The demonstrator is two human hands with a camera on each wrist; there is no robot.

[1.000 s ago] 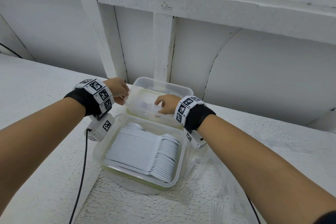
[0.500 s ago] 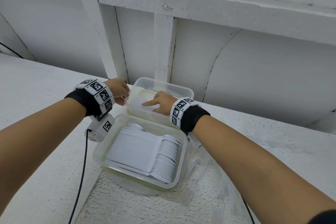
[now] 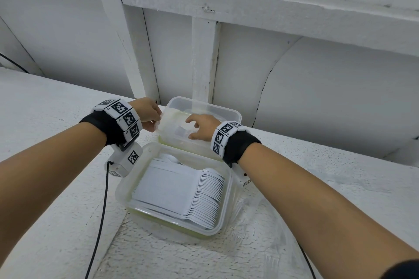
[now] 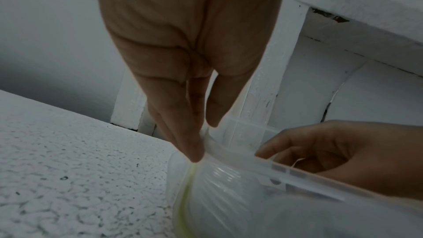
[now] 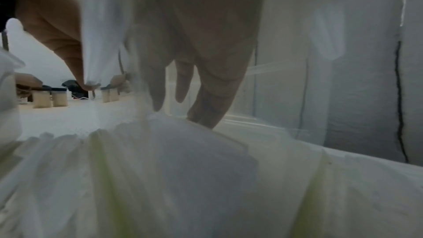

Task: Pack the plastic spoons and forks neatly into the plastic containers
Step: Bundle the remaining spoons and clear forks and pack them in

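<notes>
From the head view, the near clear plastic box (image 3: 127, 190) is already full: a tidy row of white plastic spoons (image 3: 204, 197) lies flat inside it, bowls to the right. I think this box is done. Just behind it sits the far clear plastic box (image 3: 234, 112). The left hand (image 3: 148, 113) pinches that box's left rim. The right hand (image 3: 201, 128) is down inside it with bent fingers on something white; what it is I cannot tell. So the far box is likely the one left to pack. I see no forks for sure. A crinkly clear plastic bag (image 3: 260, 233) lies on the bumpy white table (image 3: 56, 199), near the right arm. The white wall (image 3: 328, 97) stands close behind the far box, so there is little room at the back and more open table to the left.

In the left wrist view, the thumb and fingertips (image 4: 194, 153) squeeze the thin rim.

In the right wrist view, things are blurry. The fingertips (image 5: 206, 117) touch a pale flat thing, but I cannot tell if they grip it.
</notes>
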